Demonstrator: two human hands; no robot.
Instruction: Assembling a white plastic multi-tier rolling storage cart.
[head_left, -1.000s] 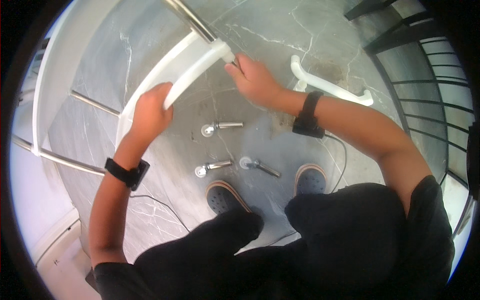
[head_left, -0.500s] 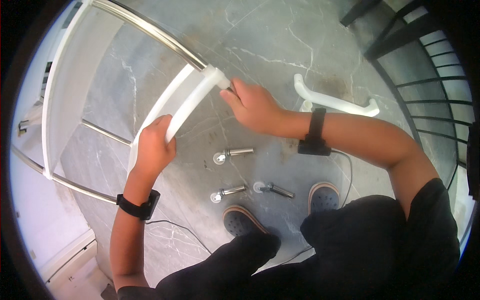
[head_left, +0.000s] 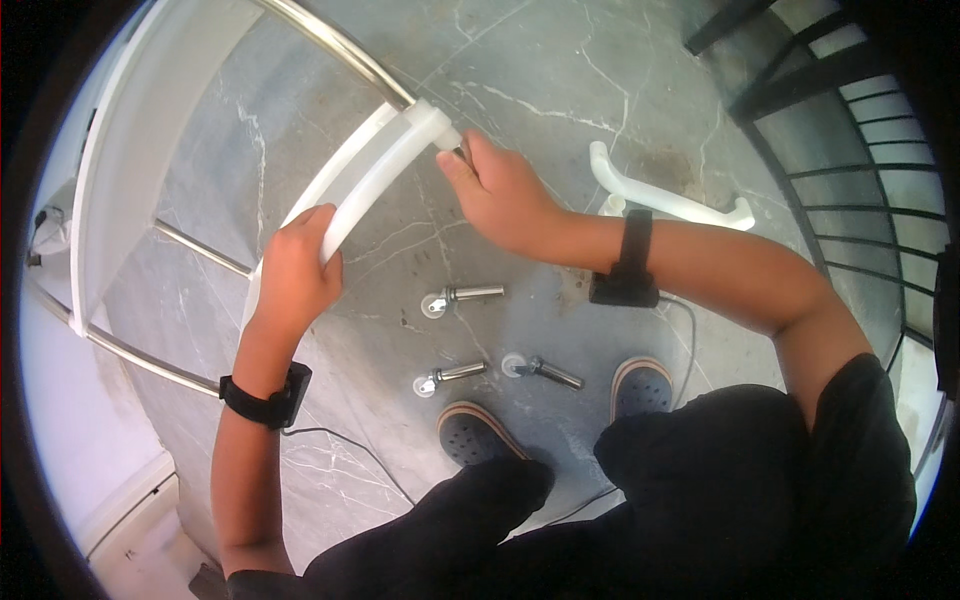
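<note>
A rack of silver metal tubes [head_left: 335,45] and white shelves leans in from the left. My left hand [head_left: 303,265] is closed around the white end shelf's rim [head_left: 385,175]. At that shelf's upper corner, a silver tube enters the white corner socket [head_left: 428,122]. My right hand [head_left: 505,195] is closed on a short metal tube [head_left: 461,152] at the outer side of the socket. Most of this tube is hidden in my fingers, so its far end cannot be made out.
Three casters with metal stems [head_left: 475,293] [head_left: 460,372] [head_left: 555,375] lie on the grey marbled floor before my shoes [head_left: 480,435]. A white curved handle [head_left: 670,203] and a small white piece [head_left: 613,205] lie beyond my right forearm. Black railings [head_left: 850,172] stand at right.
The rack's end and both hands have shifted slightly up and left in view. Both grips stay the same, and the loose casters remain on the floor.
</note>
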